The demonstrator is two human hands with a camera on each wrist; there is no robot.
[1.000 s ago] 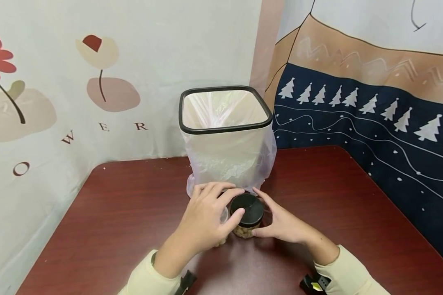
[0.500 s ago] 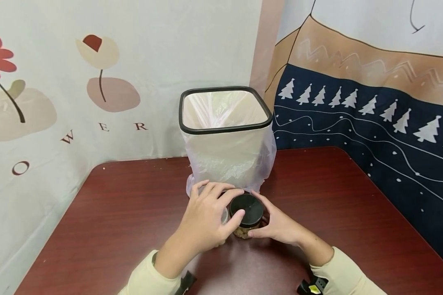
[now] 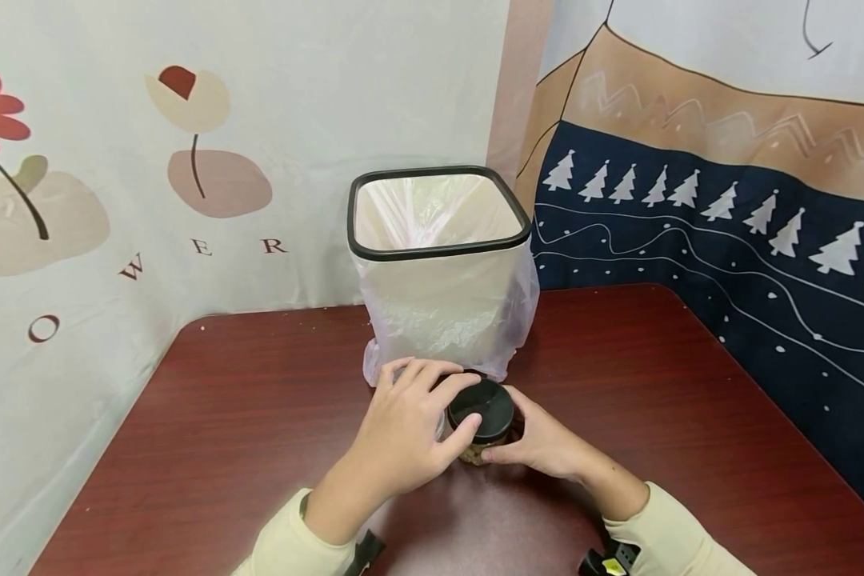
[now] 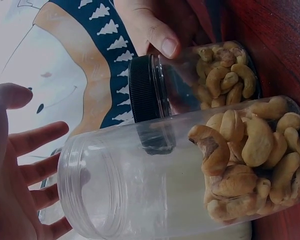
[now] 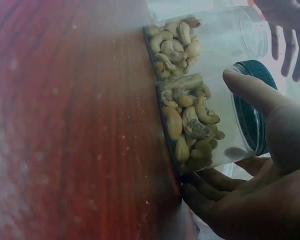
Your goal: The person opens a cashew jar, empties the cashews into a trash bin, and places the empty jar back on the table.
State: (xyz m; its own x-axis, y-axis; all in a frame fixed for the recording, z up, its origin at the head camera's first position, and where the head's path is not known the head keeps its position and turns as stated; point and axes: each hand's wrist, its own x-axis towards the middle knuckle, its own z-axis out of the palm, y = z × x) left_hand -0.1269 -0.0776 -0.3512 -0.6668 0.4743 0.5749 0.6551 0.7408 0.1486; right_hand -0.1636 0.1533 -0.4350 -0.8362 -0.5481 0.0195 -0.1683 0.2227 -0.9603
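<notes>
Two clear plastic jars, each part filled with cashews, stand side by side on the table. One jar has no lid on its mouth. The other jar wears a black ribbed screw lid. My right hand holds the lidded jar, thumb on the near side and fingers round the far side. Over the lidless jar hovers my left hand, fingers spread and loosely bent. The left wrist view has this hand apart from the jar's rim. From the head, it hides most of the lidless jar.
Right behind the jars stands a white bin with a black rim and a pale purple liner bag. The dark red table meets printed cloth backdrops at the back and right. A dark edge peeks out behind the lid.
My right hand has moved slightly left and its fingers have drawn in round the lidded jar. My left hand has shifted slightly right over the jars.
</notes>
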